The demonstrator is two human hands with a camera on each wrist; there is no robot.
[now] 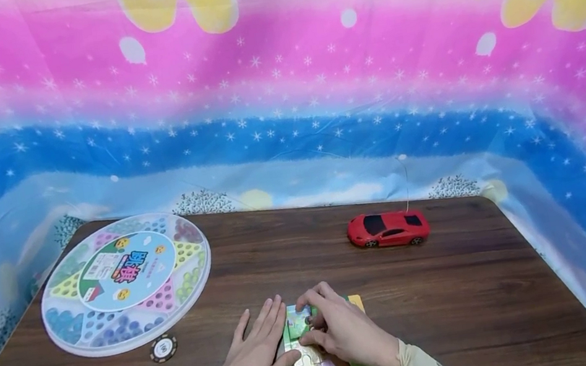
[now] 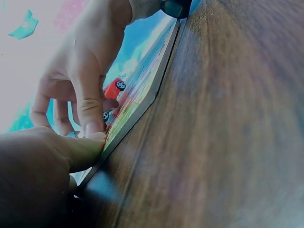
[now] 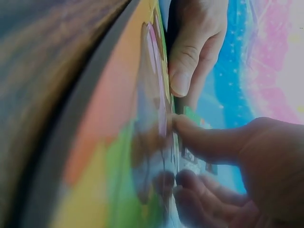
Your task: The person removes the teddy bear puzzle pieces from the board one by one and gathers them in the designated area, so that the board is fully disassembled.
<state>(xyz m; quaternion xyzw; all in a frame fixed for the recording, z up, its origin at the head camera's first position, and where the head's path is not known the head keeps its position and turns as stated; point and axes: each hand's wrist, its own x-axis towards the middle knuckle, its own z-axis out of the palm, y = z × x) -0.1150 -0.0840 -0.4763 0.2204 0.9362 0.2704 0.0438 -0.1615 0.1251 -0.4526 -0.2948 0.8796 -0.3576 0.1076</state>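
Under your hands lies the puzzle board [image 1: 326, 363]; your left hand [image 1: 252, 357] rests flat beside it; your right hand [image 1: 341, 326] seemingly pinches a puzzle piece [image 1: 297, 322].

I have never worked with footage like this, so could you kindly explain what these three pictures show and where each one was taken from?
No machine here: a person works with two bare hands. The wide picture comes from a camera on the person's head, looking down at a wooden table. The two close, tilted pictures come from cameras on each wrist. On the table lie a round marble game board under a clear lid, a poker chip, a red toy car and a jigsaw puzzle board. The left hand lies flat beside the puzzle, thumb at its edge. The right hand rests on the puzzle, fingertips pinching a puzzle piece into place.
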